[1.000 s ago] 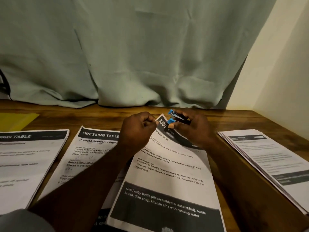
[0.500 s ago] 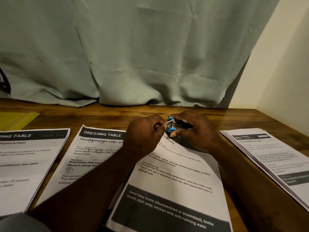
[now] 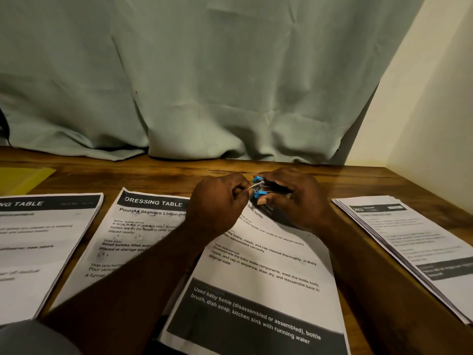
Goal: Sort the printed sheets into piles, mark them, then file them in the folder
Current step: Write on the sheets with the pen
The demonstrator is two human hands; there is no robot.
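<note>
A small black and blue stapler [image 3: 266, 187] sits in my right hand [image 3: 291, 198], whose fingers curl round it, its jaws over the top corner of the baby-bottle sheets [image 3: 258, 275]. My left hand [image 3: 220, 203] pinches that same corner and feeds it into the stapler's mouth. The baby-bottle sheets lie tilted in front of me on the wooden table [image 3: 158, 175], over the edge of a "DRESSING TABLE" pile [image 3: 133, 234]. Another "DRESSING TABLE" pile [image 3: 38, 249] lies at the left and a thicker stack of printed sheets [image 3: 414, 249] at the right.
A yellow folder [image 3: 23, 179] lies at the far left of the table. A pale green curtain [image 3: 204, 85] hangs along the back edge, and a cream wall [image 3: 435, 124] closes the right side.
Both hands have sunk from above the table down onto the sheets. The stapler's jaws have come over the corner that my left hand pinches.
</note>
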